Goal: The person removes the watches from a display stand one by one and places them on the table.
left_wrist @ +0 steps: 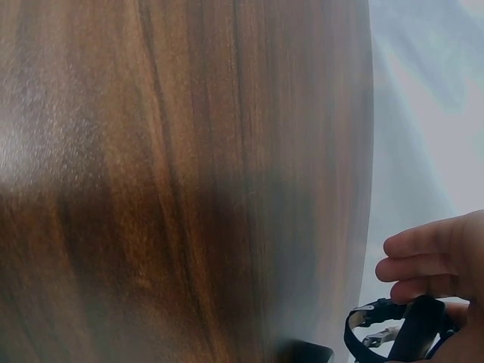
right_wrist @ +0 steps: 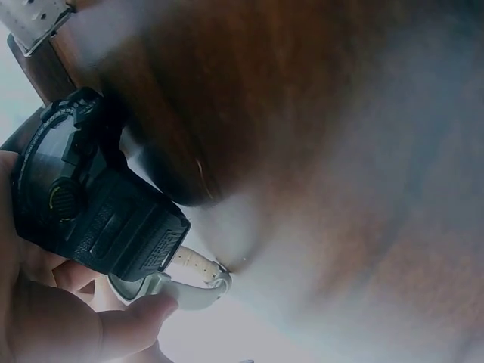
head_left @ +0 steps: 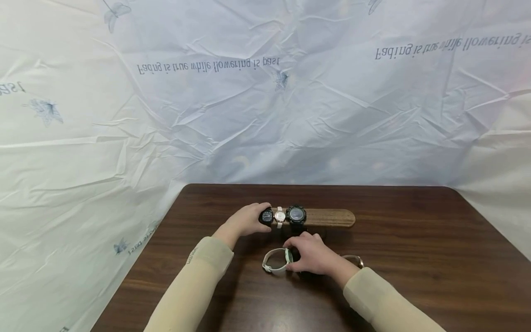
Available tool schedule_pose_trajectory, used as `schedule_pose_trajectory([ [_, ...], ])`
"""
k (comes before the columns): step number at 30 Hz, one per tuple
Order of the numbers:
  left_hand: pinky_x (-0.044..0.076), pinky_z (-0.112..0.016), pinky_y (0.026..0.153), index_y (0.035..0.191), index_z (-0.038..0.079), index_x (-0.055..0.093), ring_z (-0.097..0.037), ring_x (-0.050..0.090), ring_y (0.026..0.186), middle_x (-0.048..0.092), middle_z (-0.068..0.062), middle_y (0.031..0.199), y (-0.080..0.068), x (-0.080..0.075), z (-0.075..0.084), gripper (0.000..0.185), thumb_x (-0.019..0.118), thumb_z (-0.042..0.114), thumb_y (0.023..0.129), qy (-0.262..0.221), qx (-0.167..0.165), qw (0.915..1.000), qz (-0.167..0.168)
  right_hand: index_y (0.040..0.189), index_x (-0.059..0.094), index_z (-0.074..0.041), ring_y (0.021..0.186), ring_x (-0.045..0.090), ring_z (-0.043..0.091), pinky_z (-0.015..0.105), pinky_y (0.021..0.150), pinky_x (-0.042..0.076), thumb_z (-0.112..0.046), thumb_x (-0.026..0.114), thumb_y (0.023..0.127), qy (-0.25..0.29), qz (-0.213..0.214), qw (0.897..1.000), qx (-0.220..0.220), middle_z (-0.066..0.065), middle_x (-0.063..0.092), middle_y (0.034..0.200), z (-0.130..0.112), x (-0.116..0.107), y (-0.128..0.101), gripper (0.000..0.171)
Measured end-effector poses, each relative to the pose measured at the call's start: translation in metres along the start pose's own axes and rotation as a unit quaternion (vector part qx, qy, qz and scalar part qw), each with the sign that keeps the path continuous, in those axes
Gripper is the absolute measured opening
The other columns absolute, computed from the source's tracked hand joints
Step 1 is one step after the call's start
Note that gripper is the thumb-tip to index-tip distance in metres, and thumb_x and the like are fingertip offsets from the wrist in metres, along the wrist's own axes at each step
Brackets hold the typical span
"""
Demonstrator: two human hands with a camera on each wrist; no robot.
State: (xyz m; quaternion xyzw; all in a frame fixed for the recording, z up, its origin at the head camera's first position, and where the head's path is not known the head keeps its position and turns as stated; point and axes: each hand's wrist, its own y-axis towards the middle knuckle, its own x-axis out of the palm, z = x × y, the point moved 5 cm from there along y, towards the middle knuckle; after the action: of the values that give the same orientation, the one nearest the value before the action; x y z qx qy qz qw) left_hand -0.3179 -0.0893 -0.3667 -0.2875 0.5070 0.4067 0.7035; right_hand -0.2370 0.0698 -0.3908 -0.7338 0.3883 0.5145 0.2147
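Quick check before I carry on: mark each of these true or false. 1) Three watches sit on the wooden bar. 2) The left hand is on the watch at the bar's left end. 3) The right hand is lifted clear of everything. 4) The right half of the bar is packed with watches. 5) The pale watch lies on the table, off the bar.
1) True: a small black watch, a white-strapped watch and a big black watch sit on the wooden bar.
2) True: the left hand grips the small black watch.
3) False: the right hand holds the pale watch.
4) False: that half is bare.
5) True: it lies on the table in front of the bar.
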Motion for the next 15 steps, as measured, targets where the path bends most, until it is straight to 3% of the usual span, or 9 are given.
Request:
schedule_pose_trajectory([
  [15,0.041,-0.031,0.074,0.129,0.023,0.038,-0.013,0.049,0.092,0.049,0.0,0.11,0.0,0.0005,-0.0018,0.064,0.066,0.037,0.073,-0.007,-0.006,0.9999,-0.004,0.104,0.058,-0.024,0.087,0.044,0.013,0.034,0.066,0.024,-0.051,0.065,0.068,-0.025,-0.006,1.0,-0.002,-0.016,0.056,0.088,-0.0018,0.0024,0.001,0.046],
])
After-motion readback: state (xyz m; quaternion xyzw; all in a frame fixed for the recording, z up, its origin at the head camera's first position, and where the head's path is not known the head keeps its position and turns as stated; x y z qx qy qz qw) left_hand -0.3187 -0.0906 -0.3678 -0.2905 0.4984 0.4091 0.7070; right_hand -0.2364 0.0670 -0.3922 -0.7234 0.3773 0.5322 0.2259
